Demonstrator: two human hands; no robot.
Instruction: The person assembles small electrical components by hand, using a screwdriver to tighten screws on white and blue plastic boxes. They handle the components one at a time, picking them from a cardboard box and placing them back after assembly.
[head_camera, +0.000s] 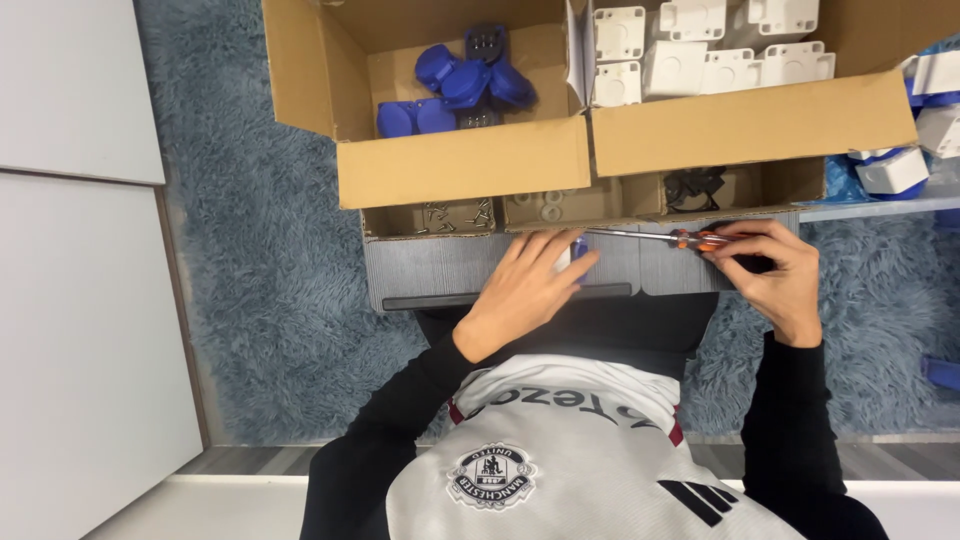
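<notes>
My left hand (528, 283) lies palm down on a small white and blue plastic part (572, 250), pressing it against a grey ribbed board (430, 268). Most of the part is hidden under the fingers. My right hand (768, 270) grips the orange and black handle of a screwdriver (690, 239). Its thin metal shaft runs left, with the tip at the part beside my left fingertips.
Behind the board stand two open cardboard boxes: one (460, 160) with blue round plastic parts (465, 85), one (750, 125) with white square housings (700, 50). Small cardboard trays (440, 217) hold screws and black pieces. Blue shaggy carpet (270, 270) surrounds everything; white panels (80, 300) lie left.
</notes>
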